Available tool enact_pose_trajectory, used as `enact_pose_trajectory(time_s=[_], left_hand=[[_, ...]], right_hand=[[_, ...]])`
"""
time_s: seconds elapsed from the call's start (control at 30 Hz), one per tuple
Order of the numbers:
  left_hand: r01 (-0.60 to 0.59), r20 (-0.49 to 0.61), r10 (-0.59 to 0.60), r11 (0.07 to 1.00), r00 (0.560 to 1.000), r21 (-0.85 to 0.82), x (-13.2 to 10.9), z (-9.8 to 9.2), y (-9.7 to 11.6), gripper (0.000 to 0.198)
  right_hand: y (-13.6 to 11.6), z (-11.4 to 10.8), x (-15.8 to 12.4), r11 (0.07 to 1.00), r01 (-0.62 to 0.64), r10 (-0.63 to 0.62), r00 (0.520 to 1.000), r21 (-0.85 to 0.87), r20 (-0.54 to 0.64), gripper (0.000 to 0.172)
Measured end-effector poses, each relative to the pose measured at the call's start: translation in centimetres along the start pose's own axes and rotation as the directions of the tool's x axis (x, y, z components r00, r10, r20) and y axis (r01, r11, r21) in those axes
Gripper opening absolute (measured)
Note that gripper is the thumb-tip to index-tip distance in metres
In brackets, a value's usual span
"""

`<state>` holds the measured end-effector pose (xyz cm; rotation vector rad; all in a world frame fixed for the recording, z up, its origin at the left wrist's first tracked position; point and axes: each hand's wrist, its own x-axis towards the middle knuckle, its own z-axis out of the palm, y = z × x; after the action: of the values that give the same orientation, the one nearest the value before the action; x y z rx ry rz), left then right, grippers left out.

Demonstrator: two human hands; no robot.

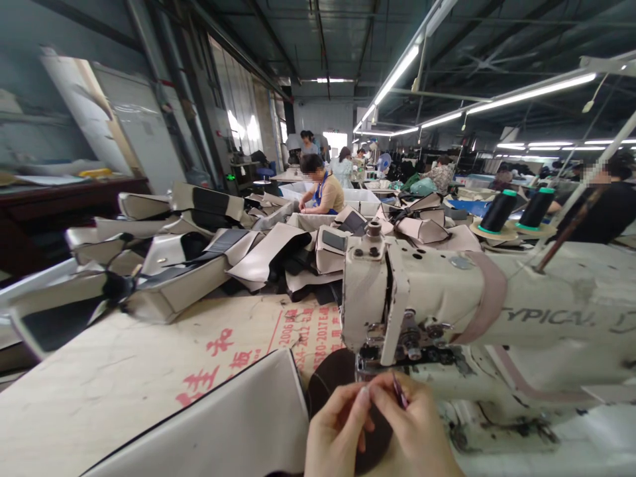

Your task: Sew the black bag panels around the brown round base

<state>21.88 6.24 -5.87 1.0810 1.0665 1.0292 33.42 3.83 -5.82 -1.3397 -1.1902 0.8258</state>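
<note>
My left hand and my right hand meet in front of the sewing machine, fingertips pinched together. Whatever lies between the fingertips is too small to make out. A slim dark pinkish tool pokes up from my right hand, most of it hidden by the fingers. Under and behind the hands is a dark brown rounded piece, close to the machine's needle area. A pale thread seems to run over it. Left of my hands lies a beige bag piece with dark edging.
Beige and black bag pieces are heaped beyond the wooden board with red print. Two black thread cones stand behind the machine. A co-worker sits past the heap; other people work farther back.
</note>
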Motion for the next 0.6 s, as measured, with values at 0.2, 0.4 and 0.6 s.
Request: enact_pose_trajectory(time_s=[0.2, 0.4, 0.6], left_hand=[[-0.019, 0.023, 0.018, 0.997, 1.0, 0.068, 1.2, -0.3, 0.5, 0.037], [0.022, -0.165, -0.017, 0.999, 0.986, 0.027, 2.6, -1.3, -1.2, 0.04], [0.091, -0.098, -0.095, 0.995, 0.991, -0.041, 1.8, -1.9, -3.2, 0.046]], right_hand=[[0.7, -0.3, 0.3, 0.989, 0.052, -0.054, 0.999, -0.141, -0.01, 0.031], [1.9, 0.5, 1.5, 0.897, 0.151, -0.288, 0.912, -0.414, -0.291, 0.022], [2.6, 1.0, 1.9, 0.752, 0.225, -0.467, 0.845, -0.62, -0.26, 0.019]])
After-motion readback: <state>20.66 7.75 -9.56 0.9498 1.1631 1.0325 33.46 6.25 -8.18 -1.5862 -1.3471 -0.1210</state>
